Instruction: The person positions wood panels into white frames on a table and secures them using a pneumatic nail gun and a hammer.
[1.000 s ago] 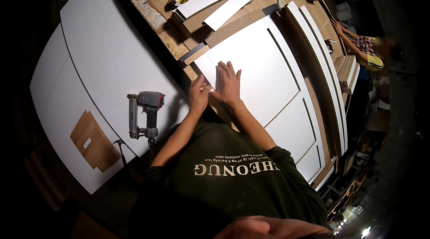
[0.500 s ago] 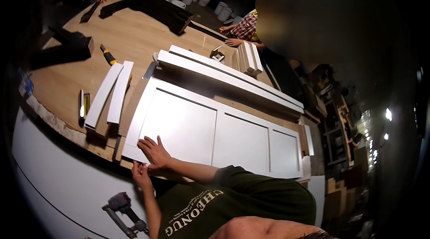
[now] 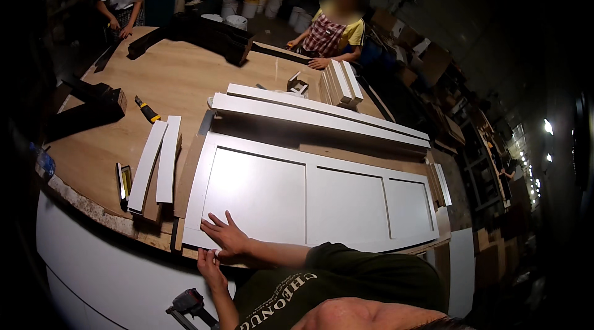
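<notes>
A white framed panel (image 3: pixel 257 191) with three recessed sections lies flat along the near side of the wooden table. My right hand (image 3: pixel 226 237) rests on its near left corner, palm down with the fingers spread. Just below, my left hand (image 3: pixel 213 269) is closed at the panel's near edge, thumb and fingers pinched together. A small pale bit shows between its fingertips, too small to name. The two hands nearly touch. Below my left forearm, a dark nail gun (image 3: pixel 190 304) lies on a white board (image 3: pixel 111 271), partly cut off by the lower edge.
Long white boards (image 3: pixel 315 116) stand behind the panel; white strips (image 3: pixel 166 160) lie left. A yellow-black utility knife (image 3: pixel 147 111), a stack of short boards (image 3: pixel 339 83) and dark wooden pieces (image 3: pixel 204 39) are on the table (image 3: pixel 204 73). Two people work across it, one in a checked apron (image 3: pixel 323 36).
The whole view has tilted up, bringing more of both co-workers into sight. Against the panel, my hands keep nearly the same place and pose.
</notes>
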{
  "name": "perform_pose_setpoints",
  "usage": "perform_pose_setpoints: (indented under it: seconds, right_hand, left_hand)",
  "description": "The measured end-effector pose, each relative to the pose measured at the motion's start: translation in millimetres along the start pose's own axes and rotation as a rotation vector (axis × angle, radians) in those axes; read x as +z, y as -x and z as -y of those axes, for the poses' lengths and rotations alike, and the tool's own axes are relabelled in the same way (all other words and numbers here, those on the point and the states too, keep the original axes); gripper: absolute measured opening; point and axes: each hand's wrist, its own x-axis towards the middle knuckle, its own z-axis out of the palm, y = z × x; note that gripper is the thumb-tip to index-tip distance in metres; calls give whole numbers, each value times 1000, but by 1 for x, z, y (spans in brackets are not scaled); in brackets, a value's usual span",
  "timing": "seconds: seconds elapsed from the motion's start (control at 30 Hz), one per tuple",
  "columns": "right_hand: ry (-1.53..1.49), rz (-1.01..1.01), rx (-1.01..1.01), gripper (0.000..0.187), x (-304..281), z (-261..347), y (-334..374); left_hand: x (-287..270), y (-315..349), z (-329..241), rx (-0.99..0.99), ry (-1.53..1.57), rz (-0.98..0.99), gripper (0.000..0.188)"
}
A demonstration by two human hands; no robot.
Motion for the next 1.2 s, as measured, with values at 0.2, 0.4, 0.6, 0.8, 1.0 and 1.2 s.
perform_pose_setpoints:
  seconds: [0.2,0.4,0.6,0.8,1.0,1.2]
  right_hand:
    - [-23,-31,0,101,0,0,1]
    - [23,-9,14,102,-10,4,-2]
    - [65,-12,23,100,2,2,-4]
    - [81,-5,41,97,1,1,-1]
    - [45,-23,24,98,-5,2,-1]
    - [35,-36,66,97,-2,-5,9]
  left_hand:
    - [-8,2,-1,-48,-44,33,33]
    - [-9,-6,7,-1,-123,5,37]
    - [-5,-10,16,143,-212,64,40]
    - [-12,-15,36,126,-347,-18,67]
    - [-15,-18,46,175,-363,-89,75]
    - [-7,-12,47,146,-378,-85,79]
